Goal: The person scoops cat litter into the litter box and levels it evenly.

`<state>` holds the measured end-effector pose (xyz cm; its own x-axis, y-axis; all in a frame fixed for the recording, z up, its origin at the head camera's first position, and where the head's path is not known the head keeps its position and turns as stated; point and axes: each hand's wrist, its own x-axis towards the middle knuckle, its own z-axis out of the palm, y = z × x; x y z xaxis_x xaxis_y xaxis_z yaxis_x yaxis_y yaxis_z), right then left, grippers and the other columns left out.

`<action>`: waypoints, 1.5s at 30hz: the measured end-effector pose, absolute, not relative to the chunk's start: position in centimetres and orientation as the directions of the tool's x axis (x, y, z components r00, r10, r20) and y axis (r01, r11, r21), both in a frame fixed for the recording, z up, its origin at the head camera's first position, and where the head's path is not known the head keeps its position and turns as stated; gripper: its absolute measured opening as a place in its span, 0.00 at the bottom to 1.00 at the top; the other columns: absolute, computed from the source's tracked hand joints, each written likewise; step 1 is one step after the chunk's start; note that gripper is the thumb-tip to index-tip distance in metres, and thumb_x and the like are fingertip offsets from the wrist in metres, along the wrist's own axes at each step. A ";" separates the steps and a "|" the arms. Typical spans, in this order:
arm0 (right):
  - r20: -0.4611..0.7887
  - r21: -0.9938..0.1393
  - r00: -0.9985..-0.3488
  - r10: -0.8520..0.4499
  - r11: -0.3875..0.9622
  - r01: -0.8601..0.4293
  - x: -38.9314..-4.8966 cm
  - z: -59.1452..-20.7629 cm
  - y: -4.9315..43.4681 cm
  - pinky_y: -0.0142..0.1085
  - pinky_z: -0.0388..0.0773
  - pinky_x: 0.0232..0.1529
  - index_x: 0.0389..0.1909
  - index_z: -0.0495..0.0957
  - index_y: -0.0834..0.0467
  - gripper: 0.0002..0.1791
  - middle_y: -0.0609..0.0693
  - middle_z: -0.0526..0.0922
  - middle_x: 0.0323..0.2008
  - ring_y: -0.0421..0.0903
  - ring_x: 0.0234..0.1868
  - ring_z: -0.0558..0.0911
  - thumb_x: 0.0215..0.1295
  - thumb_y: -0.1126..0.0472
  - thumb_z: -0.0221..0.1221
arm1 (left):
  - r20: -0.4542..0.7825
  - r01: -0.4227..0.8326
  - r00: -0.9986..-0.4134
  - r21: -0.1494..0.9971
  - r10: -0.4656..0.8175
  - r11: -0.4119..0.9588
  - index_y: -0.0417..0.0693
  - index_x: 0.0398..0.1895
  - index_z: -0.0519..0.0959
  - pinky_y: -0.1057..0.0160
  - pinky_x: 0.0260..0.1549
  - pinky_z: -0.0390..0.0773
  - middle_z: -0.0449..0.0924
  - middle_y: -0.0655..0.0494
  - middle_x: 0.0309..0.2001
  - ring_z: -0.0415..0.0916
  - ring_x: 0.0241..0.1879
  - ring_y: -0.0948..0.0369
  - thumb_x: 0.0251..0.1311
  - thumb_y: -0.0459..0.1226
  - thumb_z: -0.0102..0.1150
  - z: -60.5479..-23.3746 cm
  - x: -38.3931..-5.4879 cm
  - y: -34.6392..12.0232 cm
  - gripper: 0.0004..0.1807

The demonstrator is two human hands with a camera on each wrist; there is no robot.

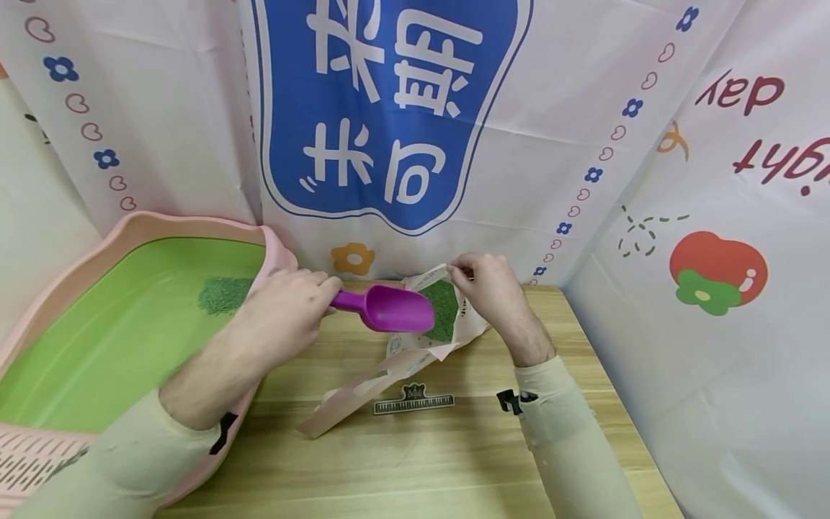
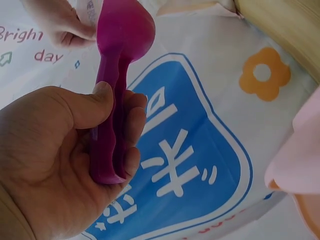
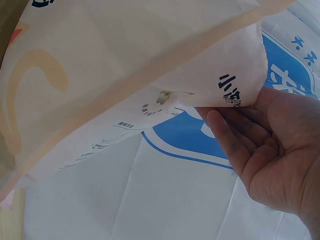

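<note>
A purple scoop (image 1: 397,310) is gripped by its handle in my left hand (image 1: 285,310); the left wrist view shows thumb and fingers wrapped round the grooved handle (image 2: 107,125). Its bowl looks bare and overlaps the mouth of a paper bag (image 1: 470,328). Green granules (image 1: 444,310) fill the bag's opening. With my right hand (image 1: 489,295) I pinch the bag's upper edge at the far side. In the right wrist view, the printed bag (image 3: 125,55) spreads beside the right hand (image 3: 280,145), its edge between thumb and fingers.
A pink litter box (image 1: 194,225) with a green inside stands at the left, holding a small heap of green granules (image 1: 223,295). Its slotted pink part (image 1: 26,461) is at the near left. A black-and-white ruler-like print (image 1: 413,402) lies on the wooden table (image 1: 415,468). Printed curtains (image 1: 551,108) hang behind.
</note>
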<state>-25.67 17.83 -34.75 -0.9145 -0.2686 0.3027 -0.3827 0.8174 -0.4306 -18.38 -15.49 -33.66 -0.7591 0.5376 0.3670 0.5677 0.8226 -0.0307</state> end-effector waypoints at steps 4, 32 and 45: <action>0.298 -0.434 -0.916 -0.268 0.817 -0.380 -25.7 -34.7 17.9 0.45 0.94 0.41 0.57 0.94 0.64 0.13 0.61 0.99 0.49 0.48 0.33 0.92 0.88 0.60 0.65 | 0.348 0.562 -0.767 -0.040 0.539 0.826 0.42 0.45 0.87 0.46 0.42 0.86 0.91 0.52 0.37 0.86 0.36 0.51 0.73 0.28 0.74 -33.9 -18.6 -14.6 0.04; 0.303 -0.429 -0.914 -0.271 0.817 -0.385 -25.6 -34.7 17.9 0.47 0.95 0.44 0.57 0.94 0.63 0.13 0.61 0.99 0.50 0.51 0.37 0.95 0.88 0.60 0.66 | 0.218 0.555 -0.798 -0.098 0.561 0.826 0.40 0.47 0.90 0.54 0.36 0.93 0.93 0.48 0.40 0.89 0.35 0.54 0.69 0.25 0.75 -36.8 -19.1 -8.1 0.08; 0.304 -0.438 -0.915 -0.265 0.814 -0.382 -25.7 -34.9 18.0 0.51 0.97 0.54 0.58 0.94 0.64 0.13 0.62 0.98 0.52 0.57 0.48 0.99 0.88 0.60 0.66 | 0.161 0.538 -0.828 -0.041 0.537 0.842 0.36 0.49 0.89 0.54 0.32 0.95 0.93 0.45 0.42 0.90 0.36 0.52 0.72 0.27 0.77 -38.0 -19.3 -6.1 0.07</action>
